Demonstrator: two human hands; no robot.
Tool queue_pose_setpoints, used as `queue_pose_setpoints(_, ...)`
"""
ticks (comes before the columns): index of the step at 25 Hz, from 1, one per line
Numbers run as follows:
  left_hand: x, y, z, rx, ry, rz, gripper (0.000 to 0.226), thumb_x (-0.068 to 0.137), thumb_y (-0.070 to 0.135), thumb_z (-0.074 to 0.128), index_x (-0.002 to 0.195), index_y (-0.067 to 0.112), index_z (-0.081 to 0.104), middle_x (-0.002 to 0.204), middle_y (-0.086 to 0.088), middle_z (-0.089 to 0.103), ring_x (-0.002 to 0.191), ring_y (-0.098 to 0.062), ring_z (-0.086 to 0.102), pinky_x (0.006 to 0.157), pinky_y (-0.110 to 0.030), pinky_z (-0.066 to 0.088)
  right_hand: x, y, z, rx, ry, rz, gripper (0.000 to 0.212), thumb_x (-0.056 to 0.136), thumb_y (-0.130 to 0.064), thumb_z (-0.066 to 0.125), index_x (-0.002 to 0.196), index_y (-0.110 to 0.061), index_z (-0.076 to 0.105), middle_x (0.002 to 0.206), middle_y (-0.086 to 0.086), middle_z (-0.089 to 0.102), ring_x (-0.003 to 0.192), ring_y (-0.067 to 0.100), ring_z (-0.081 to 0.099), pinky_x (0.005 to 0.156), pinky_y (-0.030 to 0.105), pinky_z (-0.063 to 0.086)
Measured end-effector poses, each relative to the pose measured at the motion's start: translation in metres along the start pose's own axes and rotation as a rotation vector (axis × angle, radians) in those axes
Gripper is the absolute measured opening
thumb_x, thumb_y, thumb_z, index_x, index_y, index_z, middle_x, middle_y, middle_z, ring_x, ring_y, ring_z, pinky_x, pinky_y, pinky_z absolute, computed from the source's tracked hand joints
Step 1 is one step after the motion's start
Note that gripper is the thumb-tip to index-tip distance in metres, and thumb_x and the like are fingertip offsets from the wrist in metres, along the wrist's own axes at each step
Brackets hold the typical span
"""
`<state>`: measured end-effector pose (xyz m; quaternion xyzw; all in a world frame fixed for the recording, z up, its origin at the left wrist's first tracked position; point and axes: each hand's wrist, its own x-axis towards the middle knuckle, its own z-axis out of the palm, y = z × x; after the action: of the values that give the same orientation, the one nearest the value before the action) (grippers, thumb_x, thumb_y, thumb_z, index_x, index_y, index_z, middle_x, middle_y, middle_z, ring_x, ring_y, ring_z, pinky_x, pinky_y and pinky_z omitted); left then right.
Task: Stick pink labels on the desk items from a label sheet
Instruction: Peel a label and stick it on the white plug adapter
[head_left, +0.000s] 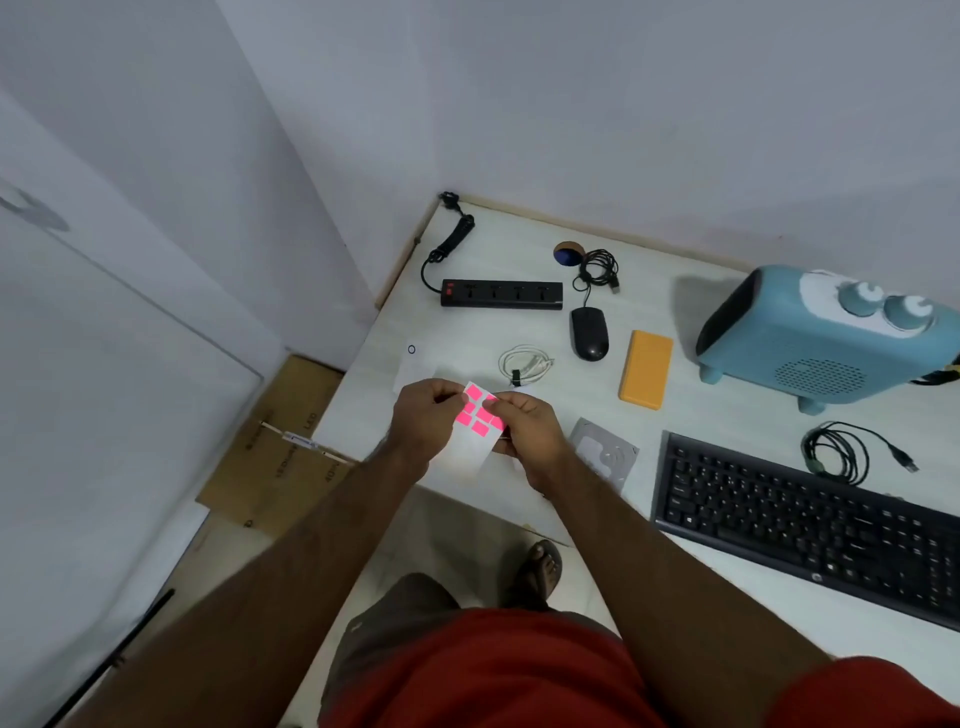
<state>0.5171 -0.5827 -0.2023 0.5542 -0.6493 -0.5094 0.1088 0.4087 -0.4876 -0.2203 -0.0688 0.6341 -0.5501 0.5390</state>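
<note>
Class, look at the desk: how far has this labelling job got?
Done: nothing that shows; the power strip, mouse, orange case and keyboard carry no pink label. In hand: the left hand and right hand hold the label sheet, apparently peeling one. Left: labelling every item.

1. One view only, from a wide-angle camera on the person's head, looking steeply down and forward.
2. It faces a room corner where the white desk (613, 431) meets the wall.
3. Nearest the lens, at the bottom edge, are the wearer's forearms, red shirt and a sandalled foot (543, 569).
4. Straight edges bow toward the frame's margins; the keyboard (810, 525) runs off at right.
</note>
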Motion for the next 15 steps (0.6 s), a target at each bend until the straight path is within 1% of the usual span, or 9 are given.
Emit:
queue_pose_setpoints(2, 0.010, 0.003, 0.001, 0.058, -0.006, 0.040, 0.019, 0.092, 0.015, 0.064, 0.109, 0.007, 0.069, 0.107, -0.008, 0.070, 0.094, -0.026, 0.067, 0.082, -0.038, 0.059, 0.010, -0.006, 0.003, -0.017, -0.007, -0.003, 0.010, 0.096, -0.014, 0.062, 0.091, -0.014, 0.070, 0.086, 0.008, 0.073, 0.076, 0.019, 0.069, 0.061, 0.025, 0.058)
queue_pose_setpoints(3, 0.016, 0.004, 0.000, 0.108, 0.007, 0.077, 0.022, 0.091, 0.017, 0.065, 0.112, 0.009, 0.067, 0.106, -0.005, 0.068, 0.093, -0.022, 0.066, 0.079, -0.031, 0.058, 0.016, -0.009, 0.005, -0.023, -0.001, 0.001, 0.010, 0.095, -0.014, 0.063, 0.090, -0.014, 0.070, 0.084, 0.007, 0.072, 0.074, 0.018, 0.068, 0.060, 0.026, 0.058)
queue_pose_setpoints(4, 0.024, 0.005, -0.001, 0.156, 0.028, 0.132, 0.024, 0.090, 0.017, 0.067, 0.113, 0.009, 0.066, 0.105, -0.002, 0.066, 0.091, -0.017, 0.063, 0.076, -0.025, 0.054, 0.024, -0.011, 0.007, -0.025, 0.010, 0.006, 0.010, 0.095, -0.013, 0.063, 0.088, -0.013, 0.070, 0.082, 0.006, 0.071, 0.071, 0.017, 0.067, 0.058, 0.026, 0.057)
queue_pose_setpoints(5, 0.030, 0.005, -0.003, 0.199, 0.048, 0.207, 0.024, 0.090, 0.018, 0.068, 0.112, 0.009, 0.066, 0.103, -0.001, 0.064, 0.090, -0.015, 0.061, 0.077, -0.022, 0.052, 0.029, -0.013, 0.010, -0.024, 0.016, 0.008, 0.011, 0.095, -0.013, 0.063, 0.087, -0.013, 0.070, 0.080, 0.005, 0.070, 0.069, 0.016, 0.066, 0.057, 0.026, 0.057)
queue_pose_setpoints(7, 0.042, 0.004, -0.006, 0.277, 0.037, 0.349, 0.021, 0.090, 0.020, 0.067, 0.107, 0.008, 0.069, 0.101, -0.004, 0.067, 0.089, -0.015, 0.060, 0.081, -0.027, 0.052, 0.037, -0.016, 0.019, -0.018, 0.023, 0.011, 0.013, 0.095, -0.012, 0.063, 0.085, -0.013, 0.070, 0.077, 0.004, 0.069, 0.068, 0.016, 0.065, 0.056, 0.026, 0.056)
queue_pose_setpoints(8, 0.048, 0.004, -0.008, 0.300, 0.011, 0.382, 0.019, 0.091, 0.021, 0.066, 0.105, 0.008, 0.071, 0.100, -0.006, 0.069, 0.089, -0.016, 0.060, 0.082, -0.028, 0.053, 0.042, -0.018, 0.023, -0.015, 0.033, 0.012, 0.013, 0.095, -0.013, 0.063, 0.084, -0.014, 0.070, 0.077, 0.003, 0.068, 0.067, 0.015, 0.065, 0.056, 0.026, 0.056)
queue_pose_setpoints(10, 0.063, 0.001, -0.015, 0.317, -0.034, 0.405, 0.021, 0.092, 0.024, 0.065, 0.104, 0.009, 0.073, 0.101, -0.007, 0.071, 0.089, -0.017, 0.062, 0.082, -0.028, 0.052, 0.049, -0.021, 0.033, -0.017, 0.066, 0.012, 0.013, 0.095, -0.014, 0.062, 0.084, -0.014, 0.069, 0.077, 0.002, 0.067, 0.068, 0.014, 0.065, 0.057, 0.026, 0.055)
queue_pose_setpoints(15, 0.087, -0.008, -0.028, 0.307, -0.129, 0.413, 0.028, 0.092, 0.031, 0.064, 0.110, 0.010, 0.072, 0.105, -0.005, 0.073, 0.094, -0.017, 0.065, 0.086, -0.026, 0.051, 0.062, -0.024, 0.051, -0.008, 0.141, 0.010, 0.013, 0.095, -0.014, 0.061, 0.086, -0.010, 0.070, 0.076, 0.002, 0.066, 0.067, 0.012, 0.063, 0.061, 0.027, 0.056)
